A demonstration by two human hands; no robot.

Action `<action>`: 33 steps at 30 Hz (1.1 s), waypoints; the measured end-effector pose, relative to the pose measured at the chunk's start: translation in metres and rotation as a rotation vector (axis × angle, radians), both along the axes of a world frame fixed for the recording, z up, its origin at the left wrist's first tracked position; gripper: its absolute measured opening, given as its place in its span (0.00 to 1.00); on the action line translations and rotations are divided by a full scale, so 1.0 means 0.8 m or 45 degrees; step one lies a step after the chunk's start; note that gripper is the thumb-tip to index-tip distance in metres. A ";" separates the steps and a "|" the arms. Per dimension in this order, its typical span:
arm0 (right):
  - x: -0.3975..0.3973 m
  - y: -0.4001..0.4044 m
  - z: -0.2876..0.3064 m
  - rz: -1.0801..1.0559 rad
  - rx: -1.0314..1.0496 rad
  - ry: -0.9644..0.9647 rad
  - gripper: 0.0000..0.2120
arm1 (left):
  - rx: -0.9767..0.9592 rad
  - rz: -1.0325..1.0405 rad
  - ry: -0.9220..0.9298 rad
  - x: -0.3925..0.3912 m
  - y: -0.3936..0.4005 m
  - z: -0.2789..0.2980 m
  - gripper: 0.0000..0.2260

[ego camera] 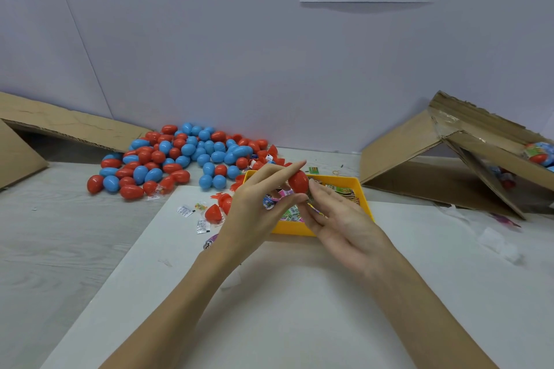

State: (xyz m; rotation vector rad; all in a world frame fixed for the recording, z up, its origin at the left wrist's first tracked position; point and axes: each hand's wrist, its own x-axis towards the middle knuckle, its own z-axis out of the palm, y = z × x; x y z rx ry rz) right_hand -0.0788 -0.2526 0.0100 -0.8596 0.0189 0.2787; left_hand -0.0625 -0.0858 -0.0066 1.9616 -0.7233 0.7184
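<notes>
My left hand point(257, 204) and my right hand point(338, 219) meet above a yellow tray point(364, 198) filled with small colourful packets. A red plastic egg point(299, 182) sits between them; my left fingers pinch it from the left and above, while my right fingertips touch its right side. A small shiny packet point(313, 207) is held under my right fingers just below the egg. Whether the egg is fully closed is hidden by the fingers.
A heap of red and blue eggs point(180, 159) lies at the back left. Open red egg halves point(214, 213) and small packets point(186, 210) lie left of the tray. Cardboard boxes stand at far left point(45, 129) and right point(449, 159), on a white sheet point(299, 308).
</notes>
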 end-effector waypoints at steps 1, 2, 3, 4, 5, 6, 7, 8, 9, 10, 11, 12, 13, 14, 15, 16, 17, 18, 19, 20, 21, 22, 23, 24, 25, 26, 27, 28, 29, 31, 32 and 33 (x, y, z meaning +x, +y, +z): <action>-0.001 0.001 0.001 0.013 0.024 0.035 0.16 | 0.014 0.000 -0.005 0.000 0.000 0.000 0.25; -0.002 0.001 0.001 0.031 0.046 0.070 0.15 | 0.027 0.004 -0.011 0.001 0.001 0.000 0.24; -0.003 0.001 0.002 0.052 0.064 0.105 0.14 | 0.049 0.015 -0.026 0.002 0.002 0.000 0.24; -0.003 0.002 0.003 0.072 0.078 0.137 0.12 | 0.085 0.033 -0.055 0.002 0.003 0.000 0.22; -0.005 0.004 0.005 0.090 0.086 0.162 0.10 | 0.127 0.053 -0.091 0.002 0.004 0.000 0.21; -0.006 0.006 0.006 0.100 0.092 0.179 0.08 | 0.161 0.068 -0.118 0.002 0.004 0.000 0.20; -0.007 0.008 0.007 0.101 0.101 0.192 0.07 | 0.174 0.068 -0.127 0.001 0.004 -0.001 0.19; -0.007 0.009 0.008 0.096 0.112 0.203 0.07 | 0.166 0.054 -0.120 0.001 0.003 -0.001 0.18; -0.007 0.010 0.008 0.090 0.125 0.213 0.07 | 0.142 0.031 -0.099 0.000 0.002 -0.001 0.18; -0.006 0.010 0.007 0.084 0.138 0.222 0.07 | 0.110 0.008 -0.072 0.000 0.000 -0.002 0.17; -0.006 0.010 0.008 0.081 0.149 0.229 0.08 | 0.076 -0.012 -0.046 0.000 -0.002 -0.002 0.16; -0.007 0.010 0.008 0.079 0.154 0.233 0.08 | 0.044 -0.028 -0.026 -0.001 -0.004 -0.002 0.15; -0.007 0.010 0.008 0.077 0.153 0.236 0.08 | 0.019 -0.042 -0.009 -0.001 -0.005 -0.002 0.15; -0.007 0.010 0.008 0.075 0.151 0.241 0.09 | 0.004 -0.049 0.004 -0.002 -0.006 -0.001 0.14; -0.007 0.010 0.007 0.073 0.150 0.246 0.12 | 0.000 -0.048 0.009 -0.002 -0.007 -0.002 0.14; -0.007 0.010 0.007 0.070 0.151 0.252 0.14 | -0.001 -0.042 0.006 -0.002 -0.008 -0.002 0.14; -0.007 0.010 0.007 0.067 0.155 0.261 0.16 | -0.001 -0.035 -0.004 -0.003 -0.008 -0.004 0.14; -0.008 0.010 0.007 0.068 0.160 0.270 0.18 | -0.005 -0.025 -0.014 -0.002 -0.009 -0.006 0.14; -0.008 0.011 0.006 0.070 0.166 0.280 0.19 | -0.013 -0.012 -0.021 -0.002 -0.009 -0.007 0.14; -0.008 0.012 0.006 0.074 0.171 0.288 0.20 | -0.023 0.006 -0.024 -0.002 -0.010 -0.008 0.14; -0.008 0.012 0.006 0.076 0.174 0.295 0.21 | -0.031 0.024 -0.024 -0.002 -0.011 -0.009 0.14; -0.008 0.012 0.005 0.075 0.176 0.298 0.21 | -0.040 0.037 -0.022 -0.003 -0.011 -0.008 0.14; -0.008 0.012 0.005 0.071 0.175 0.297 0.20 | -0.051 0.041 -0.015 -0.003 -0.011 -0.008 0.14; -0.008 0.011 0.005 0.066 0.170 0.286 0.19 | -0.063 0.032 0.001 -0.003 -0.011 -0.006 0.14; -0.008 0.011 0.004 0.064 0.159 0.264 0.18 | -0.071 0.012 0.024 -0.004 -0.010 -0.004 0.14; -0.007 0.011 0.004 0.058 0.137 0.226 0.16 | -0.070 -0.015 0.052 -0.005 -0.009 -0.002 0.15; -0.007 0.012 0.003 0.040 0.102 0.176 0.15 | -0.061 -0.043 0.081 -0.005 -0.008 0.000 0.16; -0.006 0.012 0.001 0.008 0.066 0.121 0.14 | -0.046 -0.062 0.100 -0.005 -0.006 0.001 0.17; -0.005 0.012 0.000 -0.029 0.038 0.067 0.13 | -0.029 -0.068 0.105 -0.005 -0.004 0.002 0.17; -0.004 0.009 -0.001 -0.078 -0.010 -0.023 0.14 | 0.007 -0.044 0.082 -0.002 0.000 0.004 0.16; -0.003 0.007 0.000 -0.091 -0.040 -0.059 0.14 | 0.017 -0.025 0.067 -0.001 0.002 0.005 0.15; -0.002 0.005 0.000 -0.102 -0.069 -0.092 0.15 | 0.018 -0.005 0.057 0.000 0.003 0.005 0.14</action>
